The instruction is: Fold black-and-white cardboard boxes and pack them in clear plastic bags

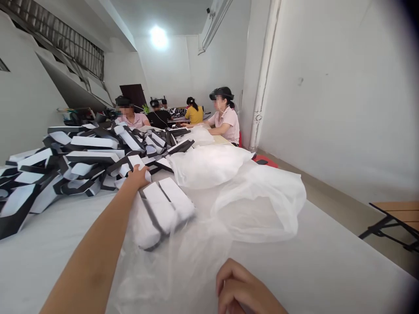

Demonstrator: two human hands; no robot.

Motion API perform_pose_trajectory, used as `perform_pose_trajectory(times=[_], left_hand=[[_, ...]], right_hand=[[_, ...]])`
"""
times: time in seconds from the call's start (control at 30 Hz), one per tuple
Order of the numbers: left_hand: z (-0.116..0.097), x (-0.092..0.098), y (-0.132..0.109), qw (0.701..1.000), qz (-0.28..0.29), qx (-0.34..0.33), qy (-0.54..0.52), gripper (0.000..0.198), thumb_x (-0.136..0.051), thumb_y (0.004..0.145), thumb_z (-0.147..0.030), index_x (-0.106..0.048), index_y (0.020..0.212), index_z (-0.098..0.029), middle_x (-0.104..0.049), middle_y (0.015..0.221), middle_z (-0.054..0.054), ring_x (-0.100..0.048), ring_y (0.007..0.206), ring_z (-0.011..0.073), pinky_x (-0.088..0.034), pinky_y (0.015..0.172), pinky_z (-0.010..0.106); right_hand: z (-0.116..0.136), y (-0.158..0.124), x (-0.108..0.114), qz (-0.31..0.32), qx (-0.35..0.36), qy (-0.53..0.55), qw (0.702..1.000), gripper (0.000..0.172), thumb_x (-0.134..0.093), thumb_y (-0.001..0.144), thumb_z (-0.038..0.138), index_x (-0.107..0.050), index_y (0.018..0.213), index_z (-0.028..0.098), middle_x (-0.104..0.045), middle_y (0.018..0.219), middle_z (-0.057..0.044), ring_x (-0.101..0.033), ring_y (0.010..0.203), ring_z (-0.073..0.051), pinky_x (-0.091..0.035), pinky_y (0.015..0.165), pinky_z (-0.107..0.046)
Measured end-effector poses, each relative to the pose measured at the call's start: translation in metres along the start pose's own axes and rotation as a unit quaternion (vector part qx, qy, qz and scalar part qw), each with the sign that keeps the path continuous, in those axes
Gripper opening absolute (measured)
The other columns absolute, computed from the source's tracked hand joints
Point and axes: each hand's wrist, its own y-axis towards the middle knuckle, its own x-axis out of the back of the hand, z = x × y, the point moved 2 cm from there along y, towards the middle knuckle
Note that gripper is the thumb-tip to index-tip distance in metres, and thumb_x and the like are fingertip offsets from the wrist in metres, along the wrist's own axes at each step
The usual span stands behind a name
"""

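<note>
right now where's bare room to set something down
Bare tabletop: right of the right hand, and between the left forearm and the black-and-white pile. Crowded: the pile, by the left hand, and the middle, with the white bundle, open bag and plastic bag beyond.

Left hand (139, 176), forearm (94, 248) and right hand (244, 288) are bare.

Three white, dark-sided blocks (159, 201) beside a jumbled heap (93, 156) of black-and-white pieces
The blocks lie in a row on the counter (310, 261), filmy clear plastic (147, 279) over their near ends.
</note>
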Motion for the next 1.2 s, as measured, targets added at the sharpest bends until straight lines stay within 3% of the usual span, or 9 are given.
perform_pose_trajectory(times=[0.17,0.4,0.57,0.67,0.73,0.8,0.9,1.1,1.2], left_hand=[[0.022,0.013,-0.022,0.997,-0.004,0.059,0.048,0.046,-0.072,0.066,-0.047,-0.059,0.098,-0.017,-0.021,0.151,0.02,-0.058,0.107,0.0423,-0.046,0.088,0.051],[0.052,0.036,-0.065,0.994,-0.037,0.074,0.073,0.033,-0.068,0.065,-0.031,-0.057,0.093,-0.015,-0.033,0.144,0.02,-0.063,0.095,0.0307,-0.05,0.08,0.041],[0.054,0.079,-0.104,0.991,-0.098,0.064,0.068,0.025,-0.063,0.07,-0.03,-0.053,0.091,-0.02,-0.032,0.145,0.014,-0.06,0.098,0.0312,-0.049,0.083,0.045],[0.034,0.108,-0.146,0.974,-0.213,0.043,-0.069,0.026,-0.064,0.072,-0.036,-0.049,0.087,-0.021,-0.036,0.143,0.011,-0.057,0.106,0.0289,-0.05,0.087,0.043],[0.014,0.119,-0.184,0.932,-0.252,0.029,-0.26,0.035,-0.068,0.07,-0.042,-0.047,0.089,-0.021,-0.044,0.137,0.009,-0.059,0.104,0.0258,-0.053,0.082,0.039],[-0.013,0.12,-0.225,0.866,-0.203,0.0,-0.457,0.04,-0.069,0.071,-0.046,-0.045,0.094,-0.024,-0.053,0.129,0.006,-0.062,0.099,0.0235,-0.055,0.073,0.035],[-0.058,0.112,-0.282,0.781,-0.129,-0.081,-0.606,0.04,-0.067,0.076,-0.046,-0.047,0.107,-0.03,-0.057,0.127,0.003,-0.063,0.103,0.0227,-0.057,0.072,0.033],[-0.119,0.085,-0.336,0.716,0.021,-0.134,-0.685,0.045,-0.058,0.084,-0.048,-0.048,0.125,-0.032,-0.062,0.124,0.007,-0.065,0.104,0.0277,-0.058,0.076,0.041],[-0.128,0.071,-0.343,0.675,0.065,-0.136,-0.723,0.049,-0.066,0.083,-0.037,-0.048,0.129,-0.032,-0.062,0.125,0.006,-0.061,0.113,0.028,-0.055,0.088,0.043]], right_hand=[[0.012,0.001,0.002,-0.017,0.001,-0.044,0.999,0.018,-0.048,0.083,0.011,-0.06,0.075,0.021,-0.051,0.089,-0.004,-0.05,0.071,-0.014,-0.039,0.062,-0.026],[0.016,0.002,0.001,-0.023,-0.02,-0.041,0.999,0.019,-0.043,0.082,0.01,-0.057,0.075,0.021,-0.052,0.092,-0.004,-0.046,0.067,-0.013,-0.036,0.061,-0.026],[0.019,-0.001,0.001,-0.031,-0.029,-0.046,0.998,0.021,-0.041,0.083,0.009,-0.055,0.074,0.021,-0.052,0.09,-0.003,-0.047,0.072,-0.015,-0.036,0.064,-0.027],[0.022,-0.003,0.001,-0.041,-0.031,-0.054,0.997,0.023,-0.039,0.083,0.008,-0.056,0.075,0.022,-0.053,0.088,-0.002,-0.048,0.073,-0.016,-0.038,0.066,-0.028],[0.025,-0.004,0.001,-0.047,-0.024,-0.056,0.997,0.023,-0.039,0.086,0.01,-0.057,0.08,0.022,-0.055,0.087,-0.002,-0.048,0.072,-0.015,-0.039,0.068,-0.028],[0.028,-0.005,0.001,-0.048,-0.018,-0.046,0.998,0.02,-0.039,0.09,0.015,-0.057,0.087,0.023,-0.056,0.088,-0.001,-0.048,0.072,-0.015,-0.041,0.07,-0.03],[0.034,-0.005,-0.005,-0.034,-0.025,0.008,0.999,0.018,-0.041,0.096,0.03,-0.056,0.103,0.023,-0.059,0.095,-0.003,-0.053,0.075,-0.015,-0.045,0.073,-0.032],[0.046,-0.008,-0.038,0.097,-0.061,0.236,0.965,0.073,-0.058,0.081,0.066,-0.039,0.135,0.022,-0.056,0.117,-0.012,-0.061,0.1,-0.023,-0.052,0.071,-0.032],[0.045,-0.014,-0.043,0.041,-0.098,0.236,0.966,0.08,-0.071,0.075,0.055,-0.032,0.138,0.026,-0.051,0.126,-0.011,-0.063,0.101,-0.023,-0.054,0.071,-0.032]])
